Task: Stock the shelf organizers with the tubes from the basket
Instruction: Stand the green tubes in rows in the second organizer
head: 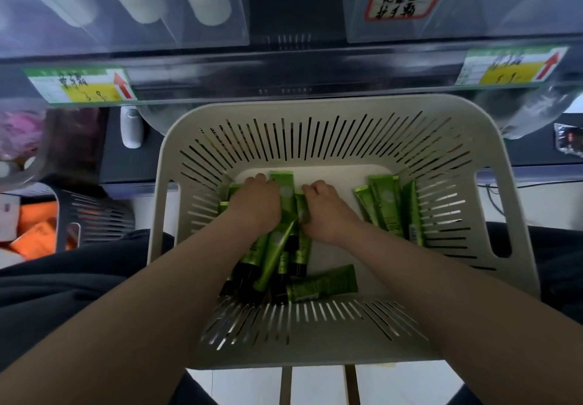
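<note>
Inside basket (315, 103): left hand (255, 202) and right hand (325, 212) clenched on tubes (285, 190); spare bunch at 3 o'clock. Likely trouble: overfull grip, slick tubes slipping out during lift toward organizers (473, 23).

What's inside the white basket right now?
Green tubes: a pile in the middle, a few at right. The left hand and right hand cover part of the pile, hiding some tubes.
</note>
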